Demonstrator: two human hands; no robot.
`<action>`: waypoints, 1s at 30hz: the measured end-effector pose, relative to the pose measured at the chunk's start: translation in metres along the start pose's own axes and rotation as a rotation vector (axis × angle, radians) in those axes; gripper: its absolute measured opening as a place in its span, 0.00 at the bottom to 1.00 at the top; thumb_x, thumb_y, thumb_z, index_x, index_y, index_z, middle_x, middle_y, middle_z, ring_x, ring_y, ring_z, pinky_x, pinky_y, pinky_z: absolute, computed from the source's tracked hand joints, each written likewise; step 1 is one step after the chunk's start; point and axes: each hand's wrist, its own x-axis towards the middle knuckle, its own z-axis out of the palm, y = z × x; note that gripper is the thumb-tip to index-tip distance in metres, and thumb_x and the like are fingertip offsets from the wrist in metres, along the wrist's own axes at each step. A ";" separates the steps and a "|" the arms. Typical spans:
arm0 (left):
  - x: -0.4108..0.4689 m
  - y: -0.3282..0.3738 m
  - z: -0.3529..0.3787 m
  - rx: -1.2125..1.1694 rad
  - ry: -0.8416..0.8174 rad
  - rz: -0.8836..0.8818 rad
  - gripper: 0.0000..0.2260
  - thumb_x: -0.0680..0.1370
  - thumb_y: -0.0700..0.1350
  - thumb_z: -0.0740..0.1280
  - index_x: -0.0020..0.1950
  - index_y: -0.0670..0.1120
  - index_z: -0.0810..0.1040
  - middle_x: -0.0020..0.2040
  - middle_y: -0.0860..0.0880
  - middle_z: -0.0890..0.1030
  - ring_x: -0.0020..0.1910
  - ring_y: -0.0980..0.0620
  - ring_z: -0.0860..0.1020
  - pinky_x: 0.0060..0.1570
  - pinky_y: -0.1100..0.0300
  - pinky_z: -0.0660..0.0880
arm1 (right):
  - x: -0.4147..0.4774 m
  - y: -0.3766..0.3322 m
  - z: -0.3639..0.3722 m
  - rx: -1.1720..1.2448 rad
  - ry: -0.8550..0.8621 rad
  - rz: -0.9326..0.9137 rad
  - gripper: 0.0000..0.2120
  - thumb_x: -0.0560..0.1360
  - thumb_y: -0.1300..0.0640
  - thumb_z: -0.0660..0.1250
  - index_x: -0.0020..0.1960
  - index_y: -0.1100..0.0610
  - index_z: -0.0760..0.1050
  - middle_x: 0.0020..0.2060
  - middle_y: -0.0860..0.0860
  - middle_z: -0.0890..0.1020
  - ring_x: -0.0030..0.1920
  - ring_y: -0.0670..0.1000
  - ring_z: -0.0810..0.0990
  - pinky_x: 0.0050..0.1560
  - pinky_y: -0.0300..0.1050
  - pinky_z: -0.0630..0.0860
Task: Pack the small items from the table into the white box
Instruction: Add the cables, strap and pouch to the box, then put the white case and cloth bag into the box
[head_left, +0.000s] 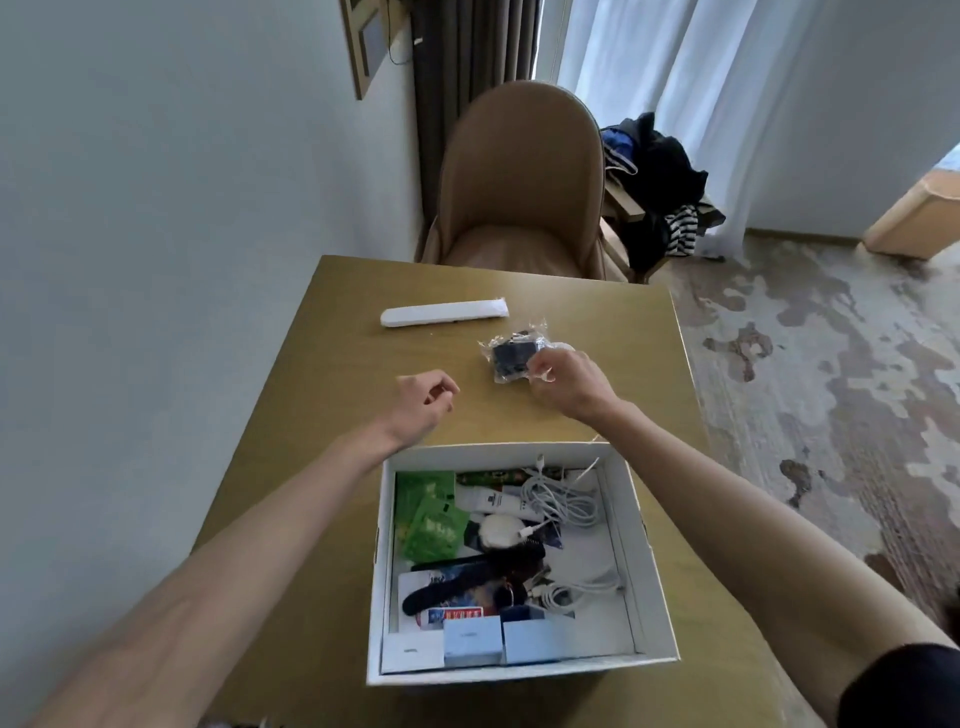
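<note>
— How full is the white box (642, 545)?

— Well filled: cables, green packets, small cartons. It sits at six o'clock on the surface (332, 415). Two things look left: a clear packet (511, 358) at twelve, and a white remote (441, 315) at eleven.

— The hands?

— The right hand (569, 384) has its fingers pinched on the packet's edge; the left hand (421, 400) hovers, fingers loosely curled, empty.

— The room?

— Tan chair (519, 176) beyond, curtains, patchy carpet at three.
</note>
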 end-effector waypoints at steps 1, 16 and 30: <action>0.011 -0.006 0.000 -0.002 -0.028 -0.018 0.07 0.79 0.43 0.62 0.54 0.46 0.78 0.44 0.50 0.81 0.39 0.61 0.75 0.31 0.72 0.70 | 0.013 0.002 0.005 -0.058 -0.041 0.027 0.13 0.74 0.57 0.66 0.58 0.55 0.80 0.54 0.54 0.82 0.52 0.56 0.80 0.49 0.48 0.77; 0.168 -0.080 0.009 0.356 -0.086 -0.132 0.15 0.77 0.43 0.59 0.63 0.43 0.73 0.63 0.44 0.71 0.64 0.45 0.67 0.61 0.50 0.69 | 0.123 0.014 0.061 -0.610 -0.345 -0.043 0.40 0.72 0.41 0.70 0.77 0.49 0.53 0.75 0.57 0.59 0.73 0.61 0.60 0.64 0.59 0.68; 0.218 -0.115 0.018 0.698 -0.122 -0.079 0.24 0.78 0.48 0.64 0.70 0.43 0.63 0.66 0.43 0.69 0.64 0.42 0.67 0.59 0.47 0.70 | 0.120 0.037 0.068 -0.621 -0.308 -0.128 0.32 0.71 0.55 0.68 0.73 0.48 0.62 0.68 0.55 0.70 0.68 0.57 0.66 0.58 0.53 0.68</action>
